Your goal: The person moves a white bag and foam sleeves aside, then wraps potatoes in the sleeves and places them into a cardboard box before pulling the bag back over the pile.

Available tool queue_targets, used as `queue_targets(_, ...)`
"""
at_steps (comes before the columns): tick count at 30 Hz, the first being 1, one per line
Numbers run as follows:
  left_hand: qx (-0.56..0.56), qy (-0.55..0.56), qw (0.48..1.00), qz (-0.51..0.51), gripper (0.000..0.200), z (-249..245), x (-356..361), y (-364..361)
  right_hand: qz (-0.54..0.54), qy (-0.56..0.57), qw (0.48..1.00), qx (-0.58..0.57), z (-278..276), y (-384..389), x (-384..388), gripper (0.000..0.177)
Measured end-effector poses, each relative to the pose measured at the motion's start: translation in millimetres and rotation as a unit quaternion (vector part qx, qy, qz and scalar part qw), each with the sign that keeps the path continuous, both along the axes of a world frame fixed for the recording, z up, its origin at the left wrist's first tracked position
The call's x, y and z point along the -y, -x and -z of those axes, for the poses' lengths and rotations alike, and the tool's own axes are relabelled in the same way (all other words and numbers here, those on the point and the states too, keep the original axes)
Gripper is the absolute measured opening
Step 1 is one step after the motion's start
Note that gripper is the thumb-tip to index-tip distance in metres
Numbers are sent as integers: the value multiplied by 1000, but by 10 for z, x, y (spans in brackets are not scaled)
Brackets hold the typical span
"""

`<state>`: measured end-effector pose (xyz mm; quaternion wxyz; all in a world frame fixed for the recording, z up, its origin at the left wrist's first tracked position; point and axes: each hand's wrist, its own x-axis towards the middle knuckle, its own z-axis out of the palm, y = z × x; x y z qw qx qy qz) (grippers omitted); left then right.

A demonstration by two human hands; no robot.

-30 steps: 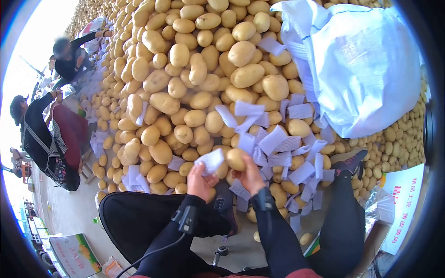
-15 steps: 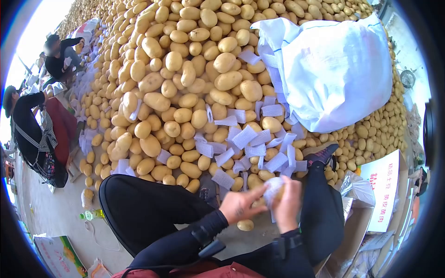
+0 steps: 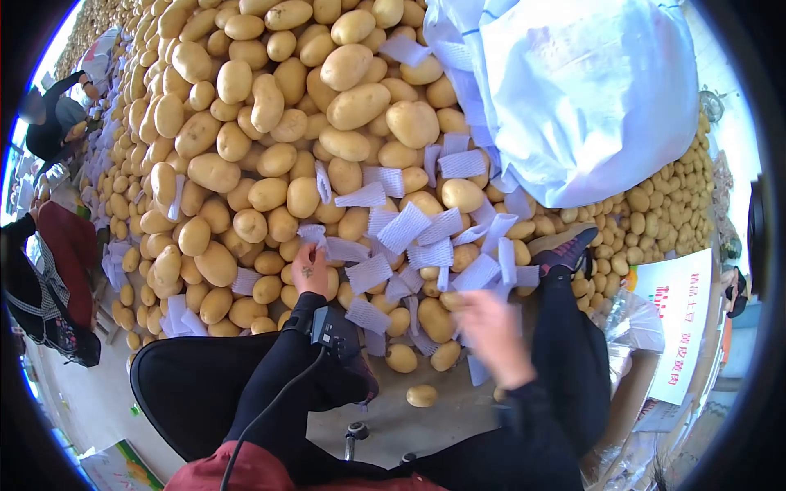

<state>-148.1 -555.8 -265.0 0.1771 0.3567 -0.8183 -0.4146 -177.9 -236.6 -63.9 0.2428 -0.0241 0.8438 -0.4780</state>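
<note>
My left hand (image 3: 311,272) reaches into the pile, fingers drawn together at a white foam net sleeve (image 3: 313,235) lying on the potatoes. The fingertips are partly hidden, but they appear to pinch its edge. My right hand (image 3: 495,334) is smeared by motion above the floor near my right leg; its fingers and anything in them cannot be made out. Close to its fingertips lies a yellow potato (image 3: 435,320). Several more foam net sleeves (image 3: 404,228) are scattered between the hands, on top of the potato heap (image 3: 352,106).
A large white woven sack (image 3: 585,98) rests on the heap at upper right. An open cardboard box (image 3: 675,327) with plastic lining stands beside my right leg. A loose potato (image 3: 422,396) lies on the floor between my feet. Other people (image 3: 57,123) sit at far left.
Both hands were together on a potato in a foam sleeve. They have parted: my left hand moved up and left to the sleeves, and that potato no longer shows. The view has shifted.
</note>
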Motion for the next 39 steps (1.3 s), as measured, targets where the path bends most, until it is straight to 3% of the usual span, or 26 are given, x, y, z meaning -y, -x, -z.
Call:
queue_targets(1,-26,-48,998,-19,20,-97,0,47,-83,107,990,37,721,-124,409,39)
queue_targets(2,-17,-42,999,-21,20,-98,44,67,-196,49,978,-56,827,-177,914,47)
queue_targets(5,-9,-6,1000,8,16,-234,154,17,-242,-30,937,-249,1781,-459,2035,58)
queue_targets(9,-7,76,997,-11,10,-602,151,-64,-173,-64,972,-142,1984,-387,2458,58)
queue_targets(11,-38,132,990,8,9,-708,98,-163,10,156,968,-199,2172,-302,2300,47)
queue_targets(12,-73,182,980,24,9,-763,34,-188,9,157,966,-207,1988,-232,2171,47)
queue_targets(13,-81,157,982,64,13,-878,-96,-234,132,300,944,17,1635,-205,1987,48)
queue_targets(14,-88,172,976,98,14,-786,-195,-297,243,417,842,240,1411,-194,1838,49)
queue_targets(17,-81,71,986,125,15,-1071,-779,-396,155,398,902,69,1309,-314,1483,62)
queue_targets(18,-117,-47,989,72,16,-1116,-927,-413,155,396,903,58,1200,-355,1358,62)
queue_targets(19,-148,-165,975,18,17,-1162,-1039,-454,111,265,955,-73,1040,-409,1235,64)
queue_targets(20,-157,-168,973,21,17,-1209,-1116,-527,64,124,970,-200,925,-466,1119,67)
queue_targets(22,-66,-120,979,151,21,-1300,-1213,-667,55,78,974,-208,946,-510,895,67)
queue_targets(23,-85,-274,949,128,14,-1317,-1291,-707,79,117,978,-156,935,-526,772,71)
queue_targets(24,-91,-272,949,127,14,-1420,-1338,-740,101,156,977,-101,914,-565,634,75)
queue_targets(25,-137,-482,863,61,11,-1560,-1373,-758,75,153,977,-126,873,-609,479,81)
queue_targets(26,-175,-665,726,-7,8,-1664,-1391,-774,73,156,976,-132,834,-633,357,81)
queue_targets(27,-151,-707,691,-15,9,-1720,-1355,-805,52,235,967,-81,722,-685,248,83)
queue_targets(29,-115,-708,697,-14,11,-1760,-1294,-801,29,376,922,93,269,-777,112,92)
queue_targets(31,-38,-689,723,30,17,-1748,-1324,-818,19,411,902,129,-232,-897,111,94)
queue_targets(33,-16,-621,730,285,19,-1205,-1459,-992,42,481,861,161,-456,-999,205,90)
queue_targets(34,42,-834,539,114,19,-1412,-1628,-998,43,480,861,160,-358,-1004,158,90)
queue_targets(36,107,-547,788,262,16,-1364,-1630,-826,175,523,829,89,-53,-959,-64,75)
queue_targets(37,119,-343,888,282,14,-1366,-1608,-709,205,477,855,4,-242,-837,-260,65)
queue_targets(38,-18,-27,967,252,13,-1043,-1426,-555,232,424,872,-80,-527,-723,-556,57)
queue_targets(39,-76,36,980,183,10,-958,-1136,-356,242,331,894,-179,-692,-637,-952,55)
